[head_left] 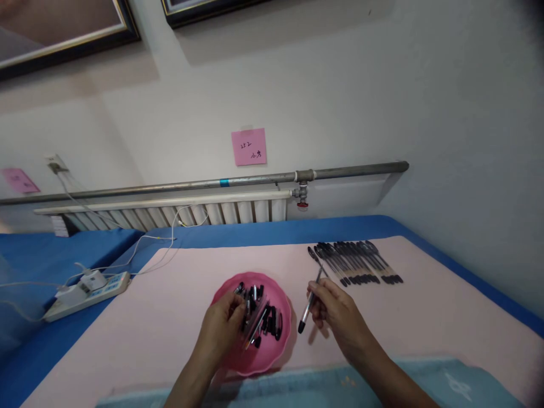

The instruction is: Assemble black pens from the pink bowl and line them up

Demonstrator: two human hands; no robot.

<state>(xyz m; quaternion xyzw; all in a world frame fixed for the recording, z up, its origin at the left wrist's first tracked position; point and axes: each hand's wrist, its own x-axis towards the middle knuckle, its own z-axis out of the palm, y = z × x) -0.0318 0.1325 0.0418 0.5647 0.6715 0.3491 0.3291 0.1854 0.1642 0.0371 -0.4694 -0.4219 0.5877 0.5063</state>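
My right hand point(335, 311) pinches a clear-barrelled pen point(308, 306) above the pink tabletop covering. The pen's thin end points up and away, its black end down toward me. My left hand point(223, 323) is closed at the left side of a pink scalloped bowl point(283, 351), its fingertips over the contents. Whatever those fingers grip is hidden. Black pen caps point(272, 322) and several slim pen parts point(257, 323) lie jumbled in the bowl. Beyond my right hand, a row of capped black pens point(348, 260) lies side by side.
A power strip point(106, 289) with plugged-in white adapters and cables rests on the blue surface at left. A light-blue cloth point(382, 385) lies along the near edge. Behind the table are a radiator point(229, 212), a pipe with a red valve point(302, 205) and the wall.
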